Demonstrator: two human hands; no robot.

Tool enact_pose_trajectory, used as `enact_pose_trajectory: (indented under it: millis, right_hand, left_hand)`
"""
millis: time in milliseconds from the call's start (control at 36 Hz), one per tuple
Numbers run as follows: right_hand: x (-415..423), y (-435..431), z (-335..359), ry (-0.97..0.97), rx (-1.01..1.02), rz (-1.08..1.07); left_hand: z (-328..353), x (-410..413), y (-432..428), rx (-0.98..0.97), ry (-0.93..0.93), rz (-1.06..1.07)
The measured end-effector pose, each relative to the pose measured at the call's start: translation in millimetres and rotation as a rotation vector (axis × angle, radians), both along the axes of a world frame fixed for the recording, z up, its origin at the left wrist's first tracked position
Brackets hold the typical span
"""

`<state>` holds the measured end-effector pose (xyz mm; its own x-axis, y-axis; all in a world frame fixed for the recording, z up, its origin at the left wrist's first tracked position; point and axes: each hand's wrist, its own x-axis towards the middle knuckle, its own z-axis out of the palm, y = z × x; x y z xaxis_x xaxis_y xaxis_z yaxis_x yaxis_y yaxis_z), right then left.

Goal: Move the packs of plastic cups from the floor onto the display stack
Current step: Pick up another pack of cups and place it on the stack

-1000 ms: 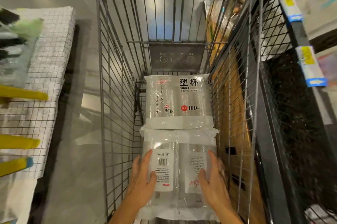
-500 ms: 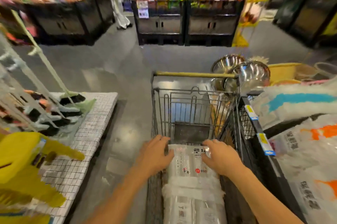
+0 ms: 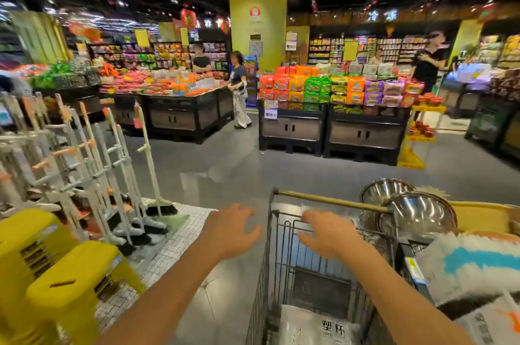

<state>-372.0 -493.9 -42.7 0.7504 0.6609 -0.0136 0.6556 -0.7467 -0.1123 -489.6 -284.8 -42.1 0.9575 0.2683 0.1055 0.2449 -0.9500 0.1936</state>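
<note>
Left hand (image 3: 233,228): fingers released and spread, grasping nothing, just outside the cart (image 3: 332,200). Right hand (image 3: 329,235): at its 3 o'clock, fingers released, empty, above the basket. Pack of cups (image 3: 318,327): inside the cart, at 6 o'clock from the right hand.

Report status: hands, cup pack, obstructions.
Left hand open beside cart, right hand open over it, both empty. Cup pack lies in cart. Bowls at cart's right.
</note>
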Motion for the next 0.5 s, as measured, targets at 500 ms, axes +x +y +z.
enact_pose_trajectory:
  millis: [500]
  right_hand:
    - [-104, 112, 29, -0.017, 0.029, 0.587]
  left_hand:
    - [18, -206, 11, -0.024, 0.015, 0.633]
